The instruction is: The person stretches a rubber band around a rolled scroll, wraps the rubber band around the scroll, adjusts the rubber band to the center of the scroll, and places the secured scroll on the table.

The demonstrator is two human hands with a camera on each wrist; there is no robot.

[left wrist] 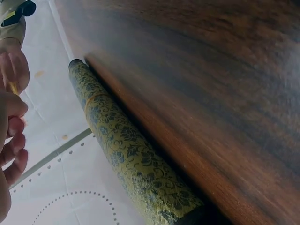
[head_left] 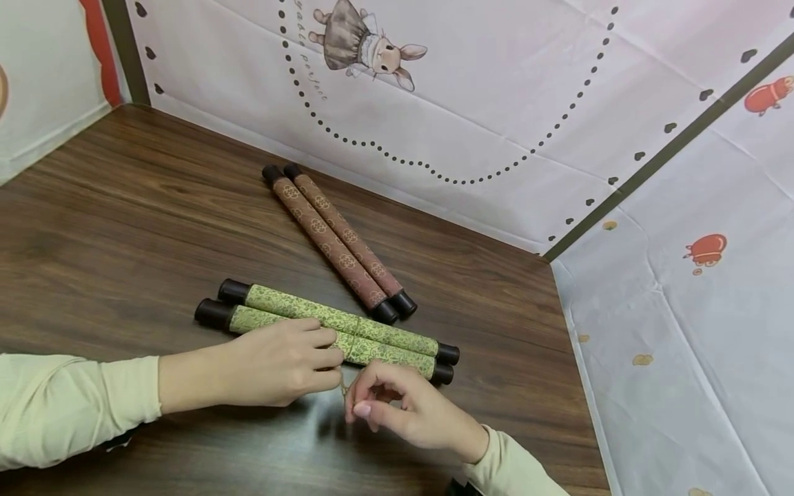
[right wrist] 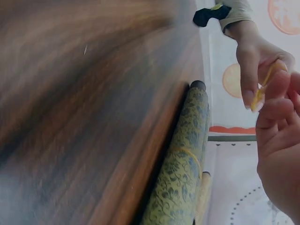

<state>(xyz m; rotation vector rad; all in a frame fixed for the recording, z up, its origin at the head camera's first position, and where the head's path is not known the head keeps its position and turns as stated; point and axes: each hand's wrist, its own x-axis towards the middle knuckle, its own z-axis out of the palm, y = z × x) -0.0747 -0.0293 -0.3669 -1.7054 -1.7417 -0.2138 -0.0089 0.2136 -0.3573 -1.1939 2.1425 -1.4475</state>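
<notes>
Two rolled scrolls in green floral cloth with dark end knobs lie side by side on the table: a nearer one (head_left: 397,357) and a farther one (head_left: 397,333). A thin cord band (right wrist: 188,154) circles a green scroll's middle. My left hand (head_left: 285,362) is over the nearer scroll, partly covering it, and pinches a yellow cord (right wrist: 258,97) between thumb and fingers. My right hand (head_left: 409,406), fingers curled, pinches the same cord just to the right. In the left wrist view, the yellow cord (left wrist: 13,87) runs between both hands; its full path is hidden behind fingers.
Two brown scrolls (head_left: 329,238) with flower medallions lie close together behind the green pair, their near ends close to the farther green scroll. Printed fabric walls (head_left: 471,124) border the wooden table (head_left: 124,227) at the back and sides.
</notes>
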